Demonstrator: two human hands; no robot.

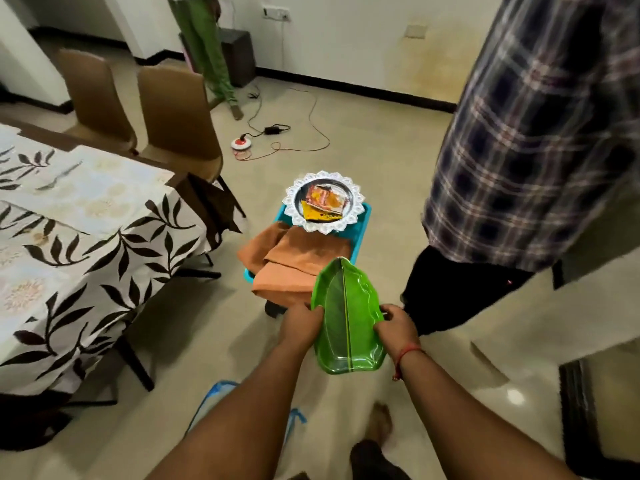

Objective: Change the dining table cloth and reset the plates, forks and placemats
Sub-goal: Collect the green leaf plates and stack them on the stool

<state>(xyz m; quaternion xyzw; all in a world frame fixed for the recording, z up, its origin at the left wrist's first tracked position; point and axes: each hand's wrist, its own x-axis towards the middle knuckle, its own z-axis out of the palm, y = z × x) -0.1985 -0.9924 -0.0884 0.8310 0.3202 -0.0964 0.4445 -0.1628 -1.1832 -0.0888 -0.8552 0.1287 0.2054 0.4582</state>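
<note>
Dining table [104, 244] is seen at left, covered by a white cloth with dark leaf print [114, 258]; pale floral placemats [90, 192] are laid on it, with what looks like a fork [59, 178] on the far one. Two brown chairs [173, 112] are pushed in at the far side.

A person in a plaid shirt [540, 133] is stood at right, close beside the work area. A second person's green-clad legs [204, 46] are seen at the back wall.

Teal stool or tray [360, 233] is set on the floor ahead, loaded with folded orange cloth [298, 261] and a scalloped silver plate [323, 202] holding packets.

Green banana-leaf plate [346, 320] is held low in front, well apart from the table. Left hand [301, 323] is gripped on its left rim, right hand [394, 323] on its right rim, thumbs on top. Both grasps are closed on the plate.

Key relation: the plate's long axis, marked by the midrib, is pointed away from the body toward the teal stool. The table lies to the left, so the left hand is nearer to it. A leftward swing is judged necessary before the plate can be set on a placemat.
</note>
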